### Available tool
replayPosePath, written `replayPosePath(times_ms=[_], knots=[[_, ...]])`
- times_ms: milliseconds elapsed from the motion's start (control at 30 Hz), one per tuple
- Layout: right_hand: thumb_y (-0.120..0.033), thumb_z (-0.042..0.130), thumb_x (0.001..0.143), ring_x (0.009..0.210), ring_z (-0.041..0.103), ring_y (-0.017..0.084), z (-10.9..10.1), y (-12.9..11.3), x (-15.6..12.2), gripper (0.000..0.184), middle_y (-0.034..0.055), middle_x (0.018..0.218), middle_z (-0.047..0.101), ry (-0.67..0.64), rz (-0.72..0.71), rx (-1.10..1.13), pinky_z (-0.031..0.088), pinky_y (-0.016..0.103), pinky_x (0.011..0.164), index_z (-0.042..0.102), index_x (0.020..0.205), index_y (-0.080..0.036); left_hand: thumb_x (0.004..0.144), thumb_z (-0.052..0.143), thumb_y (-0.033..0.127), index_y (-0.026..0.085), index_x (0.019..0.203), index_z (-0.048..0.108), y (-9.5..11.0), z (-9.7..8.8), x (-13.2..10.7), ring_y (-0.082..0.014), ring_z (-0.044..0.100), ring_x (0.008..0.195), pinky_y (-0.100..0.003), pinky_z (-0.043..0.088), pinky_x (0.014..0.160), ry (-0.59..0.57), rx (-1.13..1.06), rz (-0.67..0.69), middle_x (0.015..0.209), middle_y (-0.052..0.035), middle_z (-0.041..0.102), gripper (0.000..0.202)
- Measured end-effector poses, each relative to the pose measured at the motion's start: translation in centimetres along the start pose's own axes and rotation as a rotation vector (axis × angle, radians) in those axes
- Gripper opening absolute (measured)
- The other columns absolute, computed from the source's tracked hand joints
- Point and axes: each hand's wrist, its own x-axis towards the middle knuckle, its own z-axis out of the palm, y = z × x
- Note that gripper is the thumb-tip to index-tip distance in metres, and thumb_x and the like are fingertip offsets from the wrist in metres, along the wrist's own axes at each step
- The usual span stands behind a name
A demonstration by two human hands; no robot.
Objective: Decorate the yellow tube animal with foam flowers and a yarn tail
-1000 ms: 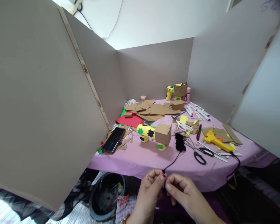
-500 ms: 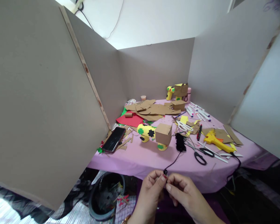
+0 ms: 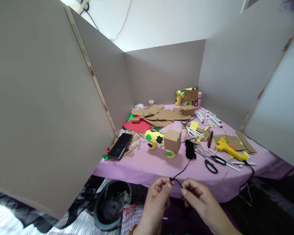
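Black yarn point(image 3: 185, 169) runs from a small black bundle point(image 3: 190, 149) on the table down to my hands at the front edge. My left hand point(image 3: 160, 192) pinches the yarn between thumb and forefinger, where a small knot or loop shows. A short length spans across to my right hand point(image 3: 194, 195), whose thumb and fingers are closed on it. Beyond them stands a yellow four-legged figure point(image 3: 155, 137) with green and black flower shapes and a cardboard box point(image 3: 172, 140) as its head.
Black-handled scissors point(image 3: 211, 165), a yellow glue gun point(image 3: 231, 151) and markers point(image 3: 209, 118) lie to the right. A phone point(image 3: 120, 146) rests at the left, with cardboard pieces point(image 3: 161, 114) behind. A similar figure point(image 3: 191, 95) stands at the back. A dark basin point(image 3: 98, 212) sits below.
My hands have moved apart, the right one going slightly right. A short stretch of black yarn now shows between them.
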Motion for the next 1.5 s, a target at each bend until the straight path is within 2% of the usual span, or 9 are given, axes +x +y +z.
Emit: replayPosePath(times_ms=[133,267,500,667,800,967,1233,1333,1500], knots=[[-0.037,0.051,0.084,0.071,0.052,0.017,-0.5,-0.2,0.3,0.033,0.0014,0.079,0.057,0.116,-0.019,-0.052,0.041,0.029,0.068,0.050,0.113,-0.021,0.064,0.072,0.048,0.016,0.074,0.052,0.8,0.1,-0.2,-0.0021,0.012,0.037,-0.020,0.009,0.040,-0.007,0.004,-0.003,0.040,0.0139,0.027,0.038],[-0.046,0.040,0.089,0.070,0.052,0.018,0.2,-1.2,0.6,0.049,0.0039,0.085,0.060,0.034,0.013,0.118,0.043,0.030,0.065,0.036,0.132,-0.023,0.064,0.072,0.047,0.017,0.070,0.051,1.3,0.1,-0.3,-0.0018,0.013,0.036,-0.020,0.008,0.040,-0.048,0.035,-0.041,0.038,0.0135,0.028,0.037],[-0.046,0.046,0.088,0.060,0.046,0.014,-0.4,-1.9,1.1,0.044,0.0033,0.085,0.059,0.348,-0.152,0.043,0.040,0.026,0.059,0.043,0.126,-0.025,0.064,0.072,0.043,0.018,0.070,0.048,1.7,0.0,-0.6,-0.0020,0.010,0.038,-0.019,0.008,0.040,-0.062,-0.039,-0.113,0.040,0.0141,0.025,0.035],[-0.042,0.047,0.089,0.070,0.055,0.016,-0.5,-1.8,1.2,0.045,0.0013,0.080,0.059,0.053,-0.099,0.030,0.043,0.025,0.062,0.040,0.129,-0.023,0.062,0.073,0.046,0.018,0.067,0.047,1.9,-0.2,-0.2,-0.0019,0.010,0.035,-0.019,0.007,0.038,-0.115,-0.024,-0.156,0.037,0.0141,0.026,0.038],[-0.038,0.046,0.089,0.058,0.052,0.014,0.5,-1.5,1.0,0.023,-0.0016,0.065,0.055,-0.055,-0.137,-0.133,0.041,0.024,0.056,0.058,0.091,-0.019,0.063,0.072,0.046,0.017,0.067,0.050,2.0,-0.2,-0.3,-0.0018,0.012,0.035,-0.019,0.008,0.039,-0.086,0.009,-0.123,0.037,0.0136,0.028,0.036],[-0.027,0.041,0.092,0.074,0.063,0.019,0.6,-1.0,0.6,0.021,0.0059,0.081,0.067,0.063,-0.350,-0.487,0.045,0.028,0.067,0.059,0.089,-0.018,0.068,0.068,0.043,0.016,0.067,0.056,1.8,-0.3,-0.2,-0.0050,0.025,0.041,-0.019,0.020,0.043,0.020,0.207,0.061,0.045,0.0093,0.037,0.030],[-0.008,0.037,0.089,0.054,0.059,0.020,0.3,-2.5,0.3,0.030,0.0057,0.062,0.063,0.016,-0.816,-1.106,0.038,0.030,0.051,0.065,0.083,-0.015,0.084,0.051,0.026,0.020,0.079,0.066,1.6,-0.8,-0.6,-0.0161,0.053,0.064,-0.024,0.034,0.063,0.027,0.855,0.430,0.070,-0.0031,0.063,0.017],[-0.014,0.040,0.090,0.062,0.060,0.018,0.0,-3.9,1.0,0.025,0.0055,0.068,0.064,-0.065,-0.699,-0.916,0.041,0.028,0.057,0.064,0.082,-0.018,0.086,0.049,0.024,0.022,0.080,0.068,1.7,-0.8,-1.1,-0.0169,0.054,0.065,-0.024,0.032,0.062,-0.052,0.952,0.478,0.073,-0.0053,0.065,0.019],[-0.037,0.058,0.082,0.051,0.049,0.011,-0.5,-4.1,3.1,0.025,-0.0030,0.056,0.054,-0.146,-0.152,-0.189,0.037,0.022,0.049,0.054,0.066,-0.018,0.088,0.046,0.025,0.021,0.074,0.068,1.9,-0.7,-1.4,-0.0149,0.050,0.059,-0.024,0.030,0.057,-0.155,0.993,0.508,0.064,-0.0043,0.060,0.026]])
